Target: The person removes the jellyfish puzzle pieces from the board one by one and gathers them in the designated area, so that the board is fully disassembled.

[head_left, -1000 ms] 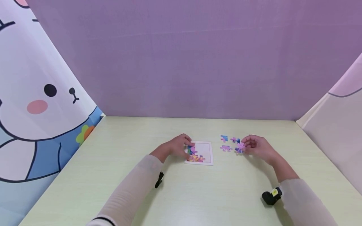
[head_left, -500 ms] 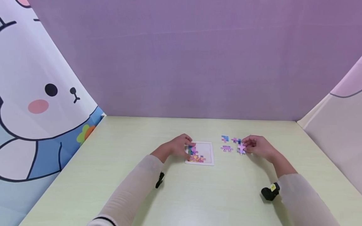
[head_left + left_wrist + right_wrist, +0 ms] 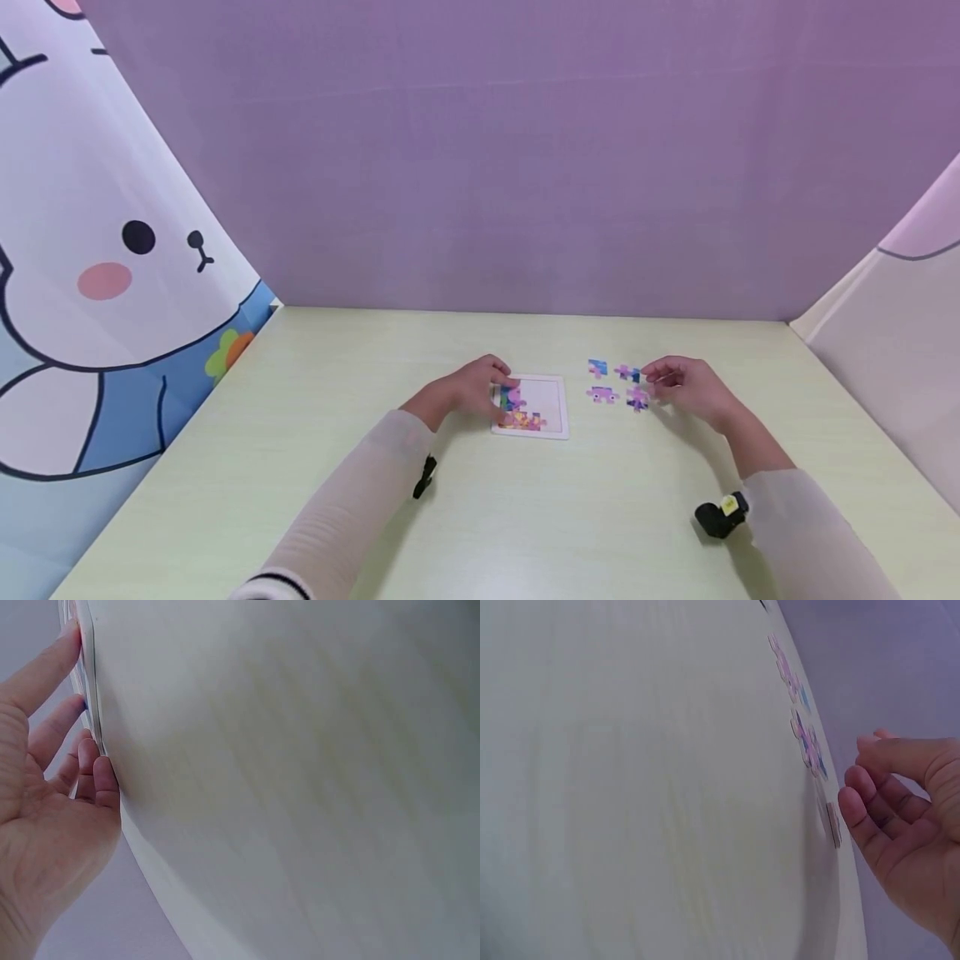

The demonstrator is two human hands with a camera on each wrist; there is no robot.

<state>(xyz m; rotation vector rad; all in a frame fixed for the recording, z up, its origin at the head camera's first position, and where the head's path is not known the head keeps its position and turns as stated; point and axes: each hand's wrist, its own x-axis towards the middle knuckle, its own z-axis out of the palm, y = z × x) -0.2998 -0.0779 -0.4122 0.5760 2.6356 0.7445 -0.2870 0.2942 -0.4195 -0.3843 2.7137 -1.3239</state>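
Observation:
My left hand (image 3: pixel 468 387) rests on the left side of a white puzzle tray (image 3: pixel 555 434), thumb and fingertips touching it, as the left wrist view also shows. Inside the tray, colourful pieces (image 3: pixel 525 422) line the left and near sides; white backing shows elsewhere. My right hand (image 3: pixel 688 390) hovers just right of the loose pieces, thumb and index finger together. They seem to pinch a puzzle piece seen edge-on, mostly hidden by the fingertips. Right beside them lies a purple-blue piece (image 3: pixel 637 399) on the table.
Loose pieces lie between tray and right hand: a blue-pink one (image 3: pixel 597 367), a pink one with eyes (image 3: pixel 602 395) and a pink-blue one (image 3: pixel 627 373). Another piece (image 3: pixel 834 825) lies below the right fingers. The table (image 3: pixel 480 517) meets a purple backdrop (image 3: pixel 510 200).
The pink piece in my right fingers has turned out of sight, and the purple-blue piece beneath it shows again. My left hand and the tray stay put.

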